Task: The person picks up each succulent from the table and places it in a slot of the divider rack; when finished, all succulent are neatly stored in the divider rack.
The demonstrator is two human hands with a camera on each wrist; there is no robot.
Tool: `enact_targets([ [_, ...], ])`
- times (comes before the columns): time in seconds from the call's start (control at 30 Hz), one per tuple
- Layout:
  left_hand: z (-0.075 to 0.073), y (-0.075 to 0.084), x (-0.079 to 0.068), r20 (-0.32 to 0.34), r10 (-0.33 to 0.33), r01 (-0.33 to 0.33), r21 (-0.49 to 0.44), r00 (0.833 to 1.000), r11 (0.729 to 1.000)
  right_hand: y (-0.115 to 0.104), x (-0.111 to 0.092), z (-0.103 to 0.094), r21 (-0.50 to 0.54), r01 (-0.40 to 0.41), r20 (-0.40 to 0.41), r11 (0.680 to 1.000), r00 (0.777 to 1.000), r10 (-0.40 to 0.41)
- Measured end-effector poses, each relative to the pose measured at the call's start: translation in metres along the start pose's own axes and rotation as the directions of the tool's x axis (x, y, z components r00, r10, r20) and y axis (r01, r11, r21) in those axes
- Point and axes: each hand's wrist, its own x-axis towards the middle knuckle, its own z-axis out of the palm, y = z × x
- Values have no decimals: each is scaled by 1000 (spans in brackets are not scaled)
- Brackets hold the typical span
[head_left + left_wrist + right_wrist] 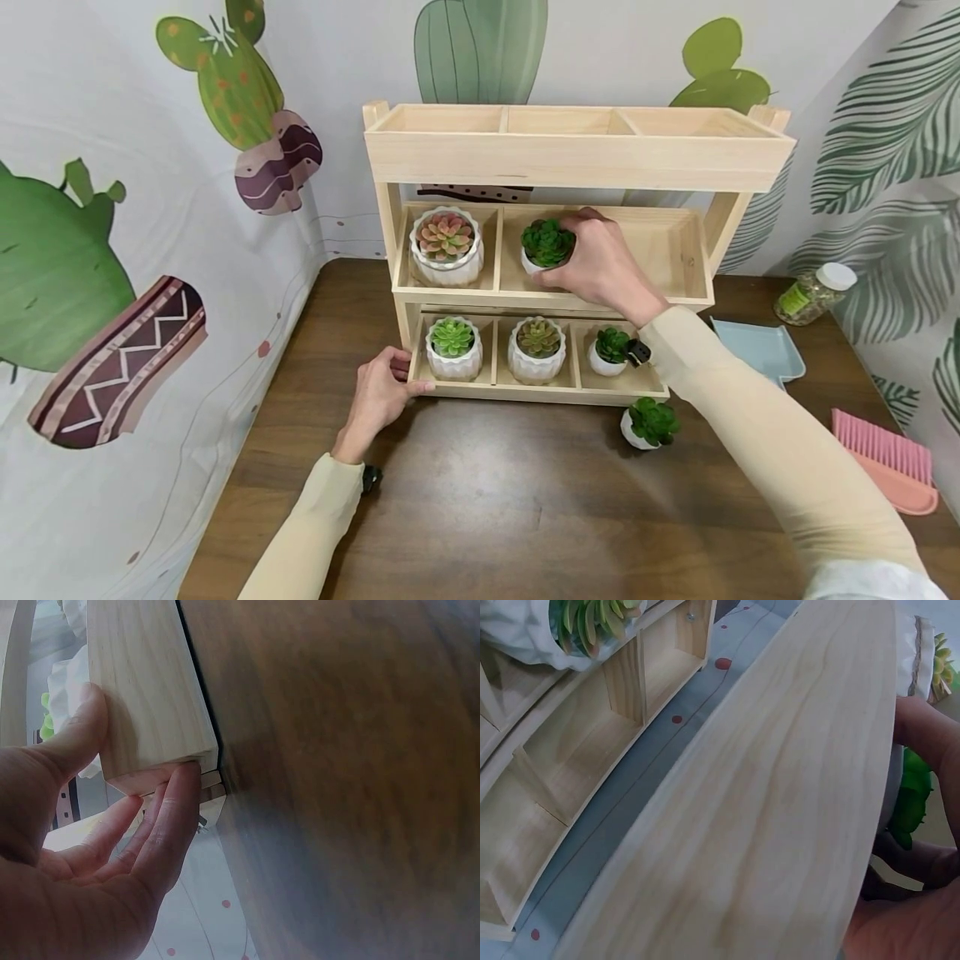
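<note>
A three-tier wooden plant shelf (577, 162) stands against the wall. In the middle tier, my right hand (606, 262) grips a small potted succulent (547, 243), dark green in a white pot, just right of the divider. The shelf's front board hides part of that pot in the right wrist view. My left hand (380, 392) holds the lower tier's left front corner, its thumb (86, 724) on the front board and fingers on the end. Left of the gripped plant sits a pink succulent (446, 242) in a ribbed white pot.
The lower tier holds a light green succulent (453, 346), an olive succulent (537, 346) and a small green one (611, 348). Another small potted succulent (648, 423) tilts on the table before the shelf. Rightward lie a blue dustpan (761, 348), a pink brush (885, 458) and a jar (813, 293).
</note>
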Motion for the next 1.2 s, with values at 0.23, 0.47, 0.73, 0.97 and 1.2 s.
enact_targets([
  [0.23, 0, 0, 0, -1, -1, 1, 13, 1000, 1000, -2, 5, 1, -19, -27, 33, 999, 999, 28],
  [0.47, 0, 0, 0, 0, -6, 6, 4, 1000, 1000, -2, 7, 1, -38, -34, 45, 999, 998, 36],
  [0.73, 0, 0, 1, 5, -10, 10, 10, 1000, 1000, -5, 9, -1, -46, -68, 81, 997, 994, 71],
  [0.97, 0, 0, 0, 4, -5, 5, 22, 1000, 1000, -7, 9, 0, -48, -80, 104, 996, 991, 85],
  [1.2, 0, 1, -1, 1, -6, 6, 21, 1000, 1000, -9, 7, -2, -57, -70, 129, 996, 989, 77],
])
